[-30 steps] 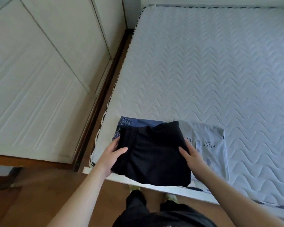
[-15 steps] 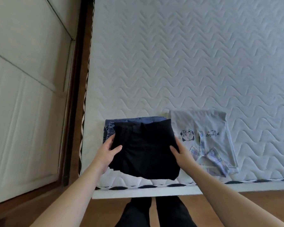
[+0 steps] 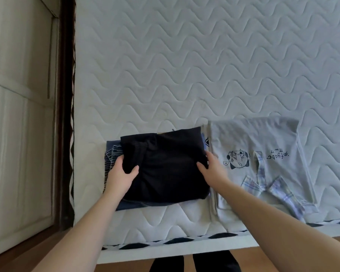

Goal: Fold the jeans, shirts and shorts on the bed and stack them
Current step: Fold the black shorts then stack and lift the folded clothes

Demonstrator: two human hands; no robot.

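A folded black garment [image 3: 165, 167] lies on top of a folded blue garment [image 3: 112, 154] near the bed's front left corner. My left hand [image 3: 120, 173] grips the black garment's left edge, thumb on top. My right hand [image 3: 212, 169] holds its right edge, fingers tucked against the side. To the right lies a folded light grey shirt [image 3: 263, 142] with a cartoon print, dark lettering and a plaid collar, flat on the white quilted mattress [image 3: 185, 65].
White wardrobe doors [image 3: 18, 114] stand left of the bed across a narrow dark floor gap. The mattress front edge [image 3: 165, 244] has a black and white trim, with wooden floor and my dark-clad legs below it.
The view has turned square onto the bed. Both hands have carried the black garment a little further onto the blue one, away from the mattress's front edge.
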